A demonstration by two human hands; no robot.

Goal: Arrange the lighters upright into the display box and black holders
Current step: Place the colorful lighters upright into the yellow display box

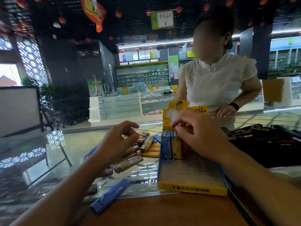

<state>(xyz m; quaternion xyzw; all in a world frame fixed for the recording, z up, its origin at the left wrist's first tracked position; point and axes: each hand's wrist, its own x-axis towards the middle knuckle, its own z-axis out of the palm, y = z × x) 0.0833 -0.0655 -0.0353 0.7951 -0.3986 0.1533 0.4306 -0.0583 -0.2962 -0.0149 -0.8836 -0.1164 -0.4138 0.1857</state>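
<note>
A yellow display box (pixel 192 189) with blue sides stands on the glass counter, its printed back flap raised. At its back row a blue lighter (pixel 166 148) and a yellow lighter (pixel 176 150) stand upright. My right hand (pixel 197 136) is over the back row with fingers curled on a lighter top that is mostly hidden. My left hand (pixel 117 142) hovers above a loose pile of lighters (pixel 146 145) left of the box, fingers loosely curled and holding nothing that I can see. One blue lighter (pixel 110 196) lies nearer to me.
A person in a white blouse (pixel 216 82) stands across the counter, one hand (pixel 226 111) resting on it. A black tray of dark items (pixel 267 137) lies right of the box. A wooden counter strip (pixel 162 212) runs along the near edge.
</note>
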